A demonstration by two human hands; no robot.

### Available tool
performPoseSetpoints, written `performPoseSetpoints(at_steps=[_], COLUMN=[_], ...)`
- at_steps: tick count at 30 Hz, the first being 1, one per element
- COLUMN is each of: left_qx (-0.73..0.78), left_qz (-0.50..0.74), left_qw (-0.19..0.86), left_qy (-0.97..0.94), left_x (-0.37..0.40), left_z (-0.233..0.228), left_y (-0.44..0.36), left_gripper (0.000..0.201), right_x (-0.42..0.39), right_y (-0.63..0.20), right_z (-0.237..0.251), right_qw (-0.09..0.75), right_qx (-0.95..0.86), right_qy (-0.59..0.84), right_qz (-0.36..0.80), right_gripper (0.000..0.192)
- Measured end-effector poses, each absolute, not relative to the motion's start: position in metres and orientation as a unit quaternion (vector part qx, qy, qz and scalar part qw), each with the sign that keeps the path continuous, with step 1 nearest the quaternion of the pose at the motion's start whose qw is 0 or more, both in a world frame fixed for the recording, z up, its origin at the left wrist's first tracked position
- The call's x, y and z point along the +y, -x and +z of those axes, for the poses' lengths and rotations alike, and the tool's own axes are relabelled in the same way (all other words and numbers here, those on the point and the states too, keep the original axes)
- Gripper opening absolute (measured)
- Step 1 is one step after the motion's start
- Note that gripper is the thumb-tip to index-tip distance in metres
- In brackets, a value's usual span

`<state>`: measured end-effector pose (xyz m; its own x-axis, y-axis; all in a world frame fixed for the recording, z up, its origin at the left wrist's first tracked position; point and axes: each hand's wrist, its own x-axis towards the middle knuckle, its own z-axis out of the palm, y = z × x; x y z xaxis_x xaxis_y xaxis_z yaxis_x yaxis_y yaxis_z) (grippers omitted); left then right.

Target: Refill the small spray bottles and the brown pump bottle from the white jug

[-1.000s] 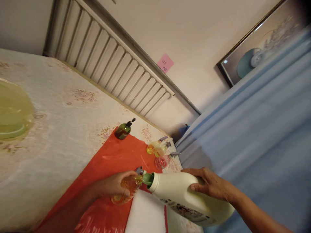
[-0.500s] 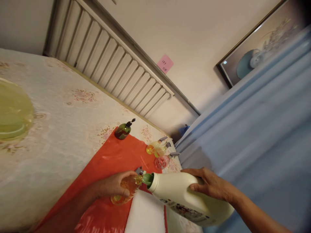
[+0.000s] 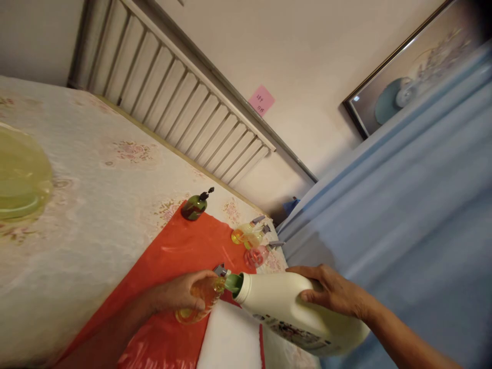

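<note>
My left hand (image 3: 180, 293) grips a small clear orange bottle (image 3: 197, 304) standing on a red plastic sheet (image 3: 172, 251). My right hand (image 3: 330, 292) holds a large cream jug (image 3: 292, 312) tipped on its side. The jug's green spout (image 3: 232, 282) meets the mouth of the small bottle. A grey pump cap (image 3: 220, 269) lies just behind the bottle's neck.
A dark green pump bottle (image 3: 195, 206) stands at the far end of the red sheet. Yellow (image 3: 246, 234) and pink (image 3: 257, 255) spray bottles sit near the table's right edge. A yellow-green dish (image 3: 19, 177) is at far left. Blue curtain (image 3: 403, 205) hangs on the right.
</note>
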<state>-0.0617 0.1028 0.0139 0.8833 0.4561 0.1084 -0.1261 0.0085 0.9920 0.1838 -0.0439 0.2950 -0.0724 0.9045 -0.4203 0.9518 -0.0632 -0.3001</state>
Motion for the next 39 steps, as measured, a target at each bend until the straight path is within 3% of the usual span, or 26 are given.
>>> performPoseSetpoints(at_steps=[39], left_qx=[0.111], left_qz=[0.205], left_qw=[0.709], left_qy=[-0.665], left_x=[0.1008], left_z=[0.0148], left_y=[0.0606], left_gripper=[0.06], right_x=[-0.043], right_y=[-0.1818], right_z=[0.2968], right_qw=[0.04], right_qx=[0.685], right_qy=[-0.676], right_qz=[-0.267], right_gripper=[0.054])
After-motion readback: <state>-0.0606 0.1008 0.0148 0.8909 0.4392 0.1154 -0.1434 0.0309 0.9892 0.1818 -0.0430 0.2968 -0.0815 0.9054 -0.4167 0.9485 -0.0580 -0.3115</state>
